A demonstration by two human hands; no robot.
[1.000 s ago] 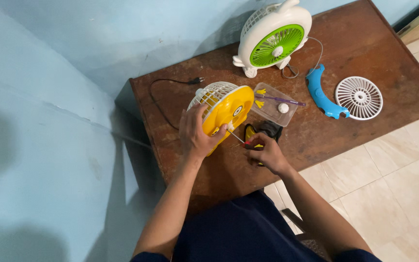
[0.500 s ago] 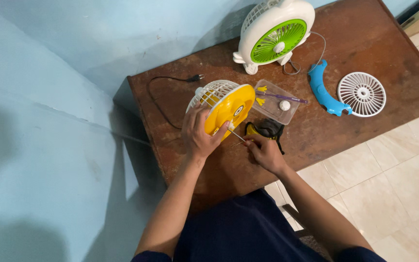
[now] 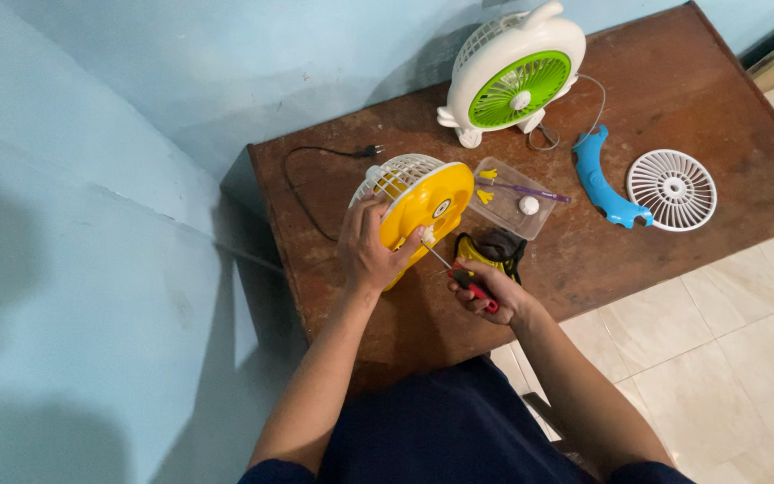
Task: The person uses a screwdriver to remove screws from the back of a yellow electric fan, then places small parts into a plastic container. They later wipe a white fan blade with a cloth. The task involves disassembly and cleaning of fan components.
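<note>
A small yellow fan (image 3: 423,206) with a white grille lies tilted on the brown wooden table (image 3: 674,81). My left hand (image 3: 371,253) grips its lower left side and holds it steady. In my right hand (image 3: 492,291) is a red-handled screwdriver (image 3: 459,273), its metal tip set against the yellow back of the fan. A black and yellow pouch (image 3: 492,248) lies just behind my right hand.
A clear plastic tray (image 3: 514,197) with small parts sits right of the yellow fan. A white and green fan (image 3: 514,76) stands at the back. A blue curved piece (image 3: 604,184) and a loose white grille (image 3: 672,189) lie at the right. A black cord (image 3: 315,179) trails left.
Both hands keep their grip on the fan and the screwdriver. The view has shifted slightly; the screwdriver tip stays at the fan's back.
</note>
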